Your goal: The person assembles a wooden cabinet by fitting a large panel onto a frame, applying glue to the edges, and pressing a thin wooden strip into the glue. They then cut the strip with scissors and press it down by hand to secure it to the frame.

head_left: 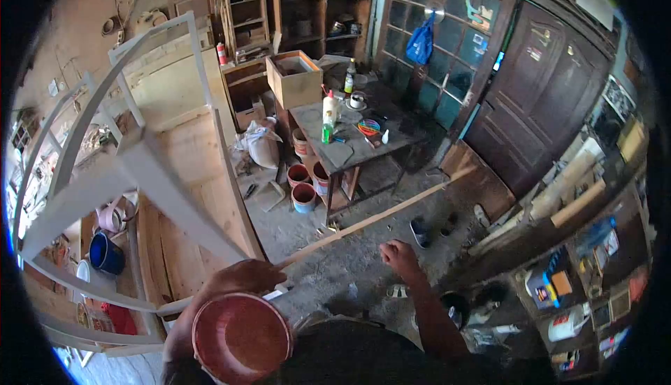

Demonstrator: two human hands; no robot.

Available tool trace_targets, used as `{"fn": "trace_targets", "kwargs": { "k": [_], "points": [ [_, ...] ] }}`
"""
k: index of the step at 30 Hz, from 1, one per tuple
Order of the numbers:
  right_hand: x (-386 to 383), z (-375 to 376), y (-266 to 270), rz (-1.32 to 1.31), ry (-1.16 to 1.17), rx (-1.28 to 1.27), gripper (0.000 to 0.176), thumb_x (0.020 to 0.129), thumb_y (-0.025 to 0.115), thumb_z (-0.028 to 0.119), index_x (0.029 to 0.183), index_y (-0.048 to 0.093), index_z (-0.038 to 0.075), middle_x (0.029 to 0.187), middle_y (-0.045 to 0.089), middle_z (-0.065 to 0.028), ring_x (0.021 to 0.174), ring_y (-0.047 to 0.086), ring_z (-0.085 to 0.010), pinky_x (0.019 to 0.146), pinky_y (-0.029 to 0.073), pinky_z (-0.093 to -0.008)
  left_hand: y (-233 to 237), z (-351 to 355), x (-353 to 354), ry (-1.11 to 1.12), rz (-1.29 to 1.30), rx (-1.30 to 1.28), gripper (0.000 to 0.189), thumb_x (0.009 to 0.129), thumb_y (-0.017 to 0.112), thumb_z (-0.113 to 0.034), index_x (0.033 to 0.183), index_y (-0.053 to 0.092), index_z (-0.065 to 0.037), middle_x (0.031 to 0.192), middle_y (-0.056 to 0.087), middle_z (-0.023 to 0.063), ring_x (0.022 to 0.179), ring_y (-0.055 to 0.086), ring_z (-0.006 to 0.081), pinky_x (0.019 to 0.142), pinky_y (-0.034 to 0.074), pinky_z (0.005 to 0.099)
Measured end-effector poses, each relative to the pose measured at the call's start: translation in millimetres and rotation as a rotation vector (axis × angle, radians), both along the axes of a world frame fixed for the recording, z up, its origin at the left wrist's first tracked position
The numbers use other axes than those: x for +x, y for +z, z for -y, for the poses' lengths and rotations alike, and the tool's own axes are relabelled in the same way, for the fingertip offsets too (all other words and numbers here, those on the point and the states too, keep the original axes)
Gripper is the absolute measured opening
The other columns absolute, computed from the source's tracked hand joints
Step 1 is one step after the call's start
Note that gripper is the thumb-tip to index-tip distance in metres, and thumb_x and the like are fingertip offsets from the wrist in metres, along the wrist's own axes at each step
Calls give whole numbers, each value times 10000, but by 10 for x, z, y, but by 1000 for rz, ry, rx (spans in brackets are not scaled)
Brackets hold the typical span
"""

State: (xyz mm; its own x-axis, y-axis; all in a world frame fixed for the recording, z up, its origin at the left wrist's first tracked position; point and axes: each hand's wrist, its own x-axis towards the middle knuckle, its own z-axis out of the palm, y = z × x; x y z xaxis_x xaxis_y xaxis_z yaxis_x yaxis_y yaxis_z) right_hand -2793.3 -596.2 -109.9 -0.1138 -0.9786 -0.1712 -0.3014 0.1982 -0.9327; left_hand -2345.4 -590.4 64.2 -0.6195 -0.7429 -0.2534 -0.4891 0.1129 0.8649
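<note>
A reddish plastic bucket is close to my body at the lower left, its open top facing up at me and its inside stained red. My left hand curves round the far side of this bucket, with the forearm along its left side; the fingers are partly hidden. Just past those fingers shows a small white piece that I cannot make out. My right hand is raised over the floor with its fingers curled into a fist; anything inside it is hidden. To the left stands a pale wooden frame with curved rails.
A work table holds bottles, a cup and a coloured coil. Several buckets stand beside it. A long wooden strip crosses the floor. Slippers lie near it. Shelves with containers line the right; a dark door is behind.
</note>
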Motion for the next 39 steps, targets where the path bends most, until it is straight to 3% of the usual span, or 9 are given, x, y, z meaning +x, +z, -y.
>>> {"fn": "trace_targets", "kwargs": {
  "k": [12,14,15,17,22,29,31,33,39],
  "points": [
    [-1572,4007,-986,141,-254,48,274,854,738,166,1098,649,79,843,655,-43,655,610,-133,569,505,-295,-342,857,-596,616,-15,377,241,999,640,-291,1003,654,-50,889,645,51,783,596,155,705,515,325],
    [-2130,5283,-2208,-87,-282,-56,295,858,748,173,1116,612,127,792,605,-15,639,562,-112,550,482,-294,-372,937,-782,754,-23,416,229,994,647,-280,999,657,-51,894,647,54,789,601,159,711,518,328],
    [-2278,5687,-2538,-111,-307,-165,332,855,751,248,1135,622,126,848,662,-55,726,649,-203,625,529,-384,-352,941,-879,822,-22,443,223,992,650,-274,997,659,-51,896,648,55,792,603,161,714,519,330],
    [-2073,5677,-1329,-367,-224,87,461,838,725,422,1157,659,95,1108,713,-201,1049,681,-422,902,530,-485,-309,918,-1083,962,-34,486,210,988,658,-262,993,661,-52,900,650,58,798,608,164,720,522,334],
    [-2269,6622,-2176,-606,-342,-28,569,804,772,431,1223,638,70,1193,688,-206,1084,670,-415,891,539,-493,-131,572,-1650,1281,-78,523,180,976,675,-233,982,668,-54,911,655,64,813,619,174,736,530,344],
    [-2432,7240,-3337,83,-429,-218,318,871,679,88,1160,613,-28,1051,658,-86,900,624,-202,771,517,-379,109,308,-2202,1386,211,-106,121,922,727,-126,997,676,-46,931,654,77,878,659,192,778,543,360],
    [-2485,7161,-3309,-248,-429,-385,253,991,588,152,1131,596,-58,1075,672,-160,961,642,-295,838,499,-437,156,189,-2237,1437,169,-323,130,920,718,-109,1021,671,-42,922,643,69,851,656,191,752,539,358],
    [-2059,6384,-2177,-573,-203,-330,276,1021,564,197,1149,597,-46,1133,660,-229,1067,641,-383,906,480,-490,39,-6,-2191,1525,1,-558,141,920,707,-92,1045,666,-39,900,628,55,812,640,179,718,522,343],
    [-440,4510,-1403,-410,714,-304,259,979,619,217,1124,641,4,1130,660,-231,1063,650,-383,910,499,-468,-35,-548,-2120,2020,-725,-882,150,939,675,-68,1084,660,-30,779,549,-9,662,493,120,635,411,280]
  ]
}}
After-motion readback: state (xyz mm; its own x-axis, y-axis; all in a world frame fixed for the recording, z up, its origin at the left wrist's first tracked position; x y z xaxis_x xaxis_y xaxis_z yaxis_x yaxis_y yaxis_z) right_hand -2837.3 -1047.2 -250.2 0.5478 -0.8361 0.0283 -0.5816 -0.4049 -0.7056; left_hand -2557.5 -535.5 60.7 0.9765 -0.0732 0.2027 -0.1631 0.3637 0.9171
